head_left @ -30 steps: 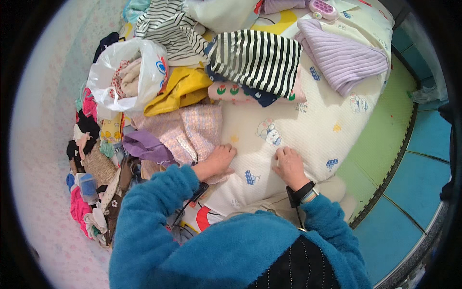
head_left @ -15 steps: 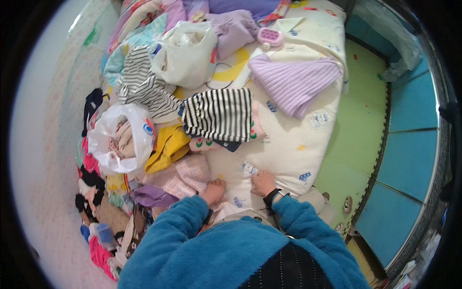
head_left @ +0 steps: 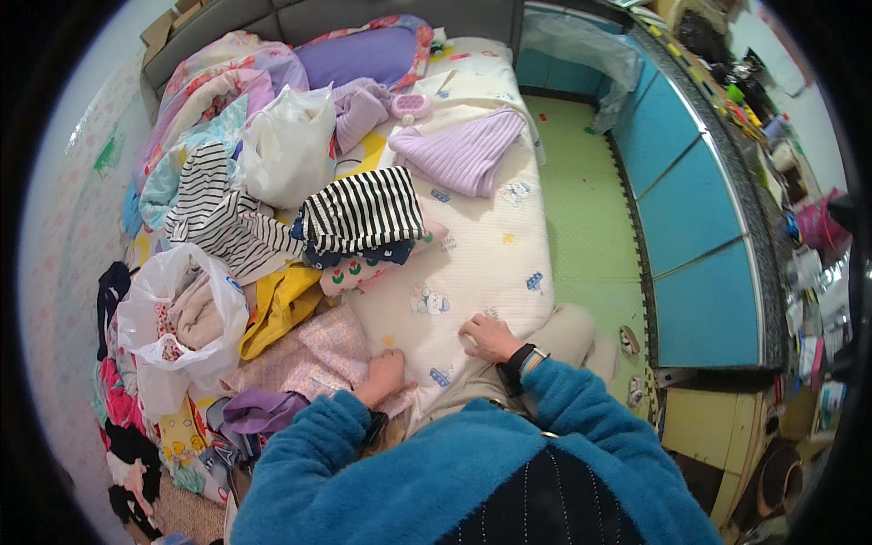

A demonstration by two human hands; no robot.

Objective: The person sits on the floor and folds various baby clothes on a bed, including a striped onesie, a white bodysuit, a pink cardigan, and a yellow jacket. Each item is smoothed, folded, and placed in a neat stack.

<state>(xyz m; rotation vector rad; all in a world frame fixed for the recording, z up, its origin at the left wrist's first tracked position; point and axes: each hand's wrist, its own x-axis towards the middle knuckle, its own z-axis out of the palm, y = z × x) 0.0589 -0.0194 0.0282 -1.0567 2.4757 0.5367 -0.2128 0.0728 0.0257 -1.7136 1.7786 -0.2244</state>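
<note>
Where left hand (head_left: pixel 381 374) rests, pink cloth (head_left: pixel 307 352) lies alongside.

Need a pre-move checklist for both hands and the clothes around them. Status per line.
1. Right hand free: ok, nothing visible in it, at the pale bed sheet.
2. Left hand clear of the pink tweed garment: cannot tell, it sits right at the garment's edge.
3. Black-and-white striped garment neat: ok, folded atop a navy piece.
4. Yellow garment smooth: not ok, rumpled.
5. Open white bag holding its cloth: ok, cloth visible inside.
</note>
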